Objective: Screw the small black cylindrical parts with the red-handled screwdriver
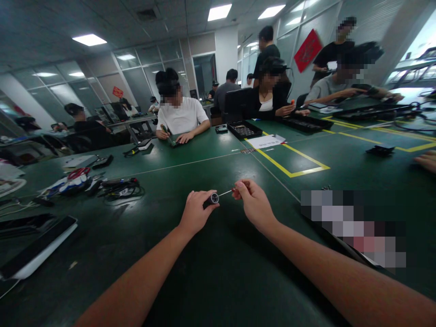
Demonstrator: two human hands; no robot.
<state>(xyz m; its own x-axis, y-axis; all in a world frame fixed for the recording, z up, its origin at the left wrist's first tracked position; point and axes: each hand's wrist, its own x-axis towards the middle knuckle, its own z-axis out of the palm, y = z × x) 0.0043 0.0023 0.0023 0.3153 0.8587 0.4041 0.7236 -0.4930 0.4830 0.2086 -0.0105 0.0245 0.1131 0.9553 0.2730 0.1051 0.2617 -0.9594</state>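
Note:
My left hand (pixel 197 210) is closed around a small dark cylinder (pixel 214 198) with a silvery ring at its end, which faces right. A screwdriver (pixel 225 193) is pinched in my right hand (pixel 254 202); its reddish handle is mostly covered by my fingers. The thin metal shaft points left, toward the ringed end of the cylinder. Whether the tip touches the cylinder I cannot tell. Both hands are just above the green tabletop (pixel 218 272), near the middle of the view.
Cables (pixel 122 188) and a black-and-white device (pixel 41 245) lie at left. Black trays (pixel 244 129), a white paper sheet (pixel 265 141) and yellow tape (pixel 306 172) are farther back. A blurred-out item (pixel 354 227) lies right. Several people sit across the table, one in a white shirt (pixel 184 118).

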